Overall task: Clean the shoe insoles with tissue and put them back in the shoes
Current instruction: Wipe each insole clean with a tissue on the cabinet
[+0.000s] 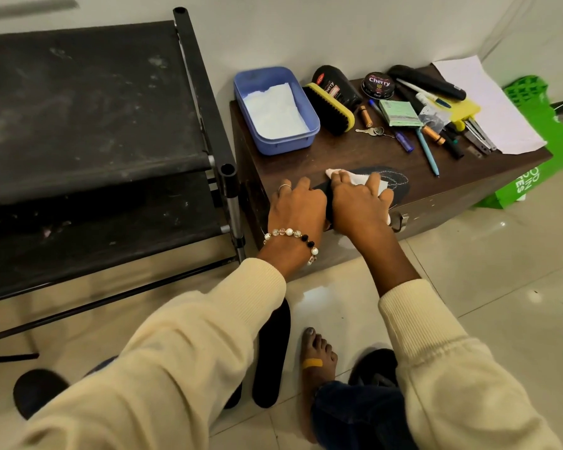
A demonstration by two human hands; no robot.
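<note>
Both hands flat: left hand [298, 206] steadies insole [394, 181], right hand [359, 203] presses tissue [359, 180].

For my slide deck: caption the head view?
Right hand wipes black insole with tissue while left hand steadies it.
</note>
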